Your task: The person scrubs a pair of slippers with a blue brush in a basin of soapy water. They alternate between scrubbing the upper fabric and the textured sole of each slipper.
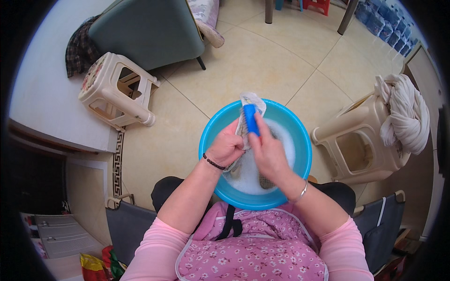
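A round turquoise plastic basin (303, 151) of sudsy water (286, 140) stands before me, close to my lap. Over it, my left hand (228, 144) grips a pale, wet item (258, 102), perhaps a shoe or its insole; its exact kind is unclear. My right hand (270, 151) holds a blue-backed scrubbing brush (250, 117), its bristles turned left against the pale item. A dark, textured object (267, 182) lies partly in the suds below my right hand; its full shape is hidden by foam and my hand.
A beige plastic stool (132, 100) stands at left, by a grey-green chair (147, 35). At right, white twisted cloth (407, 112) lies on another beige stool (379, 154). Wrapped water bottles (385, 26) stand at the upper right.
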Demonstrator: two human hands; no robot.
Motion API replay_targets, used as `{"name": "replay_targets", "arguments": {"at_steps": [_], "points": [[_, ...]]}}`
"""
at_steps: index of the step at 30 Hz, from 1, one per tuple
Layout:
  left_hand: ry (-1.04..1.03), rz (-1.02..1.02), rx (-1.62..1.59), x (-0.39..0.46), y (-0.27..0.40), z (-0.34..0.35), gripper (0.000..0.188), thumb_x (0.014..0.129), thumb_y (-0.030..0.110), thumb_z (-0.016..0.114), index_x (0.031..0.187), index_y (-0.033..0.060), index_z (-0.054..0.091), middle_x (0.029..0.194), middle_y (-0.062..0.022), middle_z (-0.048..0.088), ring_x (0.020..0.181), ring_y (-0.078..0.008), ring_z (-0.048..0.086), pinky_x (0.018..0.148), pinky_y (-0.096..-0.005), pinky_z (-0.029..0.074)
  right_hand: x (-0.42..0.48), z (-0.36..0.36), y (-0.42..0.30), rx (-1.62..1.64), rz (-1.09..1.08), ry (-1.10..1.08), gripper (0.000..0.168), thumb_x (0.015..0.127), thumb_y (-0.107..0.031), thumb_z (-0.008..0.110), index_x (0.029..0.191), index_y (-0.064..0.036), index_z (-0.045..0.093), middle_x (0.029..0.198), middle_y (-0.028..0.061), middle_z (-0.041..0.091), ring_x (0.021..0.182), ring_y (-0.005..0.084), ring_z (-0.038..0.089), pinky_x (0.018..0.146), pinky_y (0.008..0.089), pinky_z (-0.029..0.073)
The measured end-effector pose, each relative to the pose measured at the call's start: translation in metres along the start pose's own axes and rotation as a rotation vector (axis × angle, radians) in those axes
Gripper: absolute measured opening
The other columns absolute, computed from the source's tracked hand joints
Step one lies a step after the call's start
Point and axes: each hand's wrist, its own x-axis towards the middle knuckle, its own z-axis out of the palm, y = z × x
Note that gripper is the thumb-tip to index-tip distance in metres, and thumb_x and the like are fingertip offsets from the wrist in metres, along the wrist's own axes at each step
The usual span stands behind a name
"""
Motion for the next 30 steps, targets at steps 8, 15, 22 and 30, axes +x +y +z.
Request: {"name": "replay_targets", "arguments": {"at_steps": [8, 15, 22, 30], "points": [[-0.029, -0.023, -0.021, 0.0, -0.001, 0.022, 0.082, 0.063, -0.017, 0.04, 0.143, 0.0017, 0.029, 0.138, -0.0145, 0.043, 0.129, -0.0251, 0.043, 0.109, -0.0356, 0.032, 0.023, -0.014, 0.007, 0.009, 0.075, 0.097, 0.053, 0.094, -0.027, 0.048, 0.141, -0.007, 0.034, 0.073, 0.0273, 0.062, 0.068, 0.0447, 0.061, 0.06, 0.0519, 0.048], [-0.046, -0.041, -0.056, -0.004, 0.004, 0.005, 0.084, 0.063, -0.017, 0.043, 0.143, 0.002, 0.028, 0.134, -0.0126, 0.047, 0.124, -0.0237, 0.047, 0.104, -0.0351, 0.038, -0.01, 0.006, -0.002, 0.056, -0.037, 0.029, 0.053, 0.093, -0.026, 0.05, 0.142, -0.011, 0.034, 0.074, 0.0269, 0.062, 0.068, 0.0444, 0.062, 0.06, 0.0515, 0.047], [-0.101, -0.059, -0.089, -0.002, 0.001, -0.001, 0.085, 0.061, -0.017, 0.042, 0.143, 0.0001, 0.028, 0.138, -0.0177, 0.043, 0.128, -0.0293, 0.044, 0.108, -0.0377, 0.035, 0.003, 0.0, 0.004, 0.023, -0.013, 0.029, 0.053, 0.093, -0.026, 0.049, 0.142, -0.012, 0.033, 0.075, 0.0276, 0.062, 0.069, 0.0453, 0.062, 0.062, 0.0514, 0.048], [-0.129, -0.076, -0.085, -0.004, -0.001, 0.011, 0.081, 0.063, -0.017, 0.042, 0.141, 0.0006, 0.031, 0.135, -0.0113, 0.045, 0.129, -0.024, 0.042, 0.108, -0.0367, 0.033, 0.028, -0.016, 0.013, -0.082, 0.096, 0.114, 0.055, 0.094, -0.029, 0.048, 0.143, -0.013, 0.031, 0.072, 0.0239, 0.063, 0.067, 0.0426, 0.062, 0.058, 0.0521, 0.047]]}}
